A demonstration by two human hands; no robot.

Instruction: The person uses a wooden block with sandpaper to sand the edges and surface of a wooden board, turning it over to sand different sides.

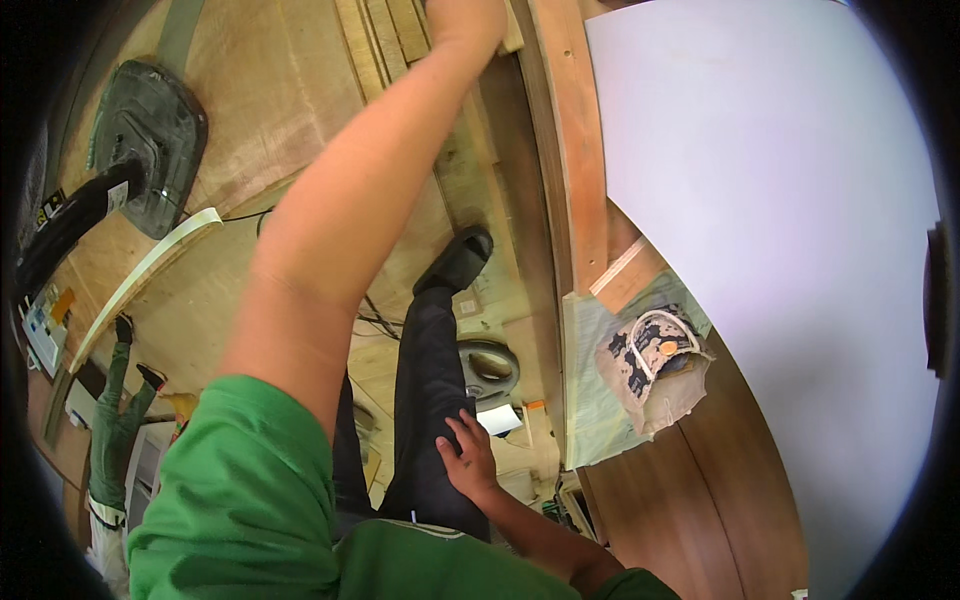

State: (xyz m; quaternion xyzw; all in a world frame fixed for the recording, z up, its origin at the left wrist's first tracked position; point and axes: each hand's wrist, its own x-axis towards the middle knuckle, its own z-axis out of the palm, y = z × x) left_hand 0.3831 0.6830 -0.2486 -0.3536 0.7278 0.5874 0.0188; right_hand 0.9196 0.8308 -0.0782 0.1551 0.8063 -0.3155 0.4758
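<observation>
My left hand (pixel 467 22) is stretched far forward to the top edge of the head view, by the wooden strips (pixel 402 30). Its fingers lie outside the picture, so what they touch or hold is hidden. Low in the middle, my right hand (pixel 470 458) rests on my dark-trousered thigh (pixel 425 400). Its fingers are spread and nothing is in them. A camouflage-patterned cap (pixel 660 355) lies to the right on a pale greenish surface (pixel 595 425).
A large white panel (pixel 770 200) fills the right side, above brown boards (pixel 690 500). A long timber (pixel 575 140) runs beside it. At left are a black flat base with a pole (pixel 150 150), a curved pale strip (pixel 145 275) and another person's green trousers (pixel 115 420).
</observation>
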